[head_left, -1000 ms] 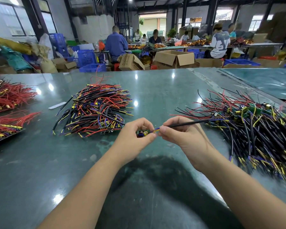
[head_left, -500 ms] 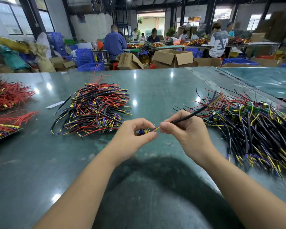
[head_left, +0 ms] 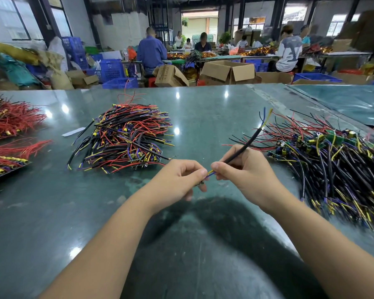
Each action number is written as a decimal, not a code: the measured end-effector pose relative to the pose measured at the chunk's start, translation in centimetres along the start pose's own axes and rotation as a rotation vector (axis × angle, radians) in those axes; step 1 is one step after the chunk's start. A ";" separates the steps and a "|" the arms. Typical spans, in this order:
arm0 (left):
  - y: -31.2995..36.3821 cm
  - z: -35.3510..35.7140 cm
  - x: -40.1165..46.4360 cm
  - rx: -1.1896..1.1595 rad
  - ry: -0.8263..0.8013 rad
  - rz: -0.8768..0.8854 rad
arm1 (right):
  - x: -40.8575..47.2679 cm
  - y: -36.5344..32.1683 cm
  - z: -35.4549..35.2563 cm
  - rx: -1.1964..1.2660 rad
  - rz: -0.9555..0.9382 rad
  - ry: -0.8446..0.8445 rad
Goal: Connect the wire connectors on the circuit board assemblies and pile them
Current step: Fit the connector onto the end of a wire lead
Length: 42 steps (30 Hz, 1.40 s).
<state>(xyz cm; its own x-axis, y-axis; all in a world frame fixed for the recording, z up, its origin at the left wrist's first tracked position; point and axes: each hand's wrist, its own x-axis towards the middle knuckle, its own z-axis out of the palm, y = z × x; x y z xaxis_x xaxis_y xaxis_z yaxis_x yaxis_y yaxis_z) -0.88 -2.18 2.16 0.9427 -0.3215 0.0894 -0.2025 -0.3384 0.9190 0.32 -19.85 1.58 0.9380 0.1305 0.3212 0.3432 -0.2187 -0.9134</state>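
Here the left hand (head_left: pixel 179 180) is curled with thumb and forefinger pinching a small circuit board assembly (head_left: pixel 201 184), of which only a corner shows below the fingertips. The right hand (head_left: pixel 244 173) pinches the black sheathed cable (head_left: pixel 246 141) close to its near end, where short yellow and blue leads (head_left: pixel 211 173) bridge the small gap between the two hands. The cable rises up and away to the right, ending in loose blue and yellow tips in the air. Both hands hover just above the green tabletop (head_left: pixel 203 108), between the pile of finished assemblies (head_left: pixel 125 139) on the left and the larger heap of unworked assemblies (head_left: pixel 333 160) on the right. Whether the connector is already seated cannot be told, as the fingers cover it.

The assembly looks very light, so weight is no concern. The cable seems springy enough to hold its own arc, while the thin leads look soft and likely to kink or pull from their joints if tugged. The sensible grip is probably on the connector body or the sheath right behind it, with the board held by its edges, clear of the components. When piled, loose ends may well snag neighbouring wires, so laying it in line with the stack should help.
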 end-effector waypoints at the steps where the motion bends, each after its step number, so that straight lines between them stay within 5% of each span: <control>1: 0.0 0.1 -0.1 0.024 -0.017 -0.020 | -0.1 0.0 0.0 -0.020 0.004 -0.005; 11: 0.2 0.4 -0.2 -0.004 0.000 -0.050 | -0.3 -0.6 0.3 0.180 0.093 -0.041; 16: 0.2 0.4 0.3 -0.104 0.109 0.091 | -0.5 -1.2 0.9 0.520 0.078 0.017; 22: 0.0 0.0 0.4 -0.304 0.006 0.180 | -0.4 -1.4 1.1 0.710 0.050 0.033; 31: 0.0 -0.2 0.1 -0.187 -0.008 0.053 | -0.1 -0.7 0.8 0.531 0.092 0.053; 35: -0.5 -0.4 0.3 -0.017 0.088 0.107 | 0.4 -0.5 0.5 0.482 0.154 0.199; 42: -1.4 -0.3 0.8 0.198 0.164 0.182 | 1.4 -0.3 -1.5 0.797 0.313 0.449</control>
<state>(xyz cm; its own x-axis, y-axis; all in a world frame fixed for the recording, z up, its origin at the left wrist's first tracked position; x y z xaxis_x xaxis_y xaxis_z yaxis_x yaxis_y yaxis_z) 0.31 -1.66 1.04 0.9131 -0.2510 0.3214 -0.4046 -0.4590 0.7909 1.66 -21.04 2.66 0.9694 -0.2400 -0.0508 0.0959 0.5615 -0.8219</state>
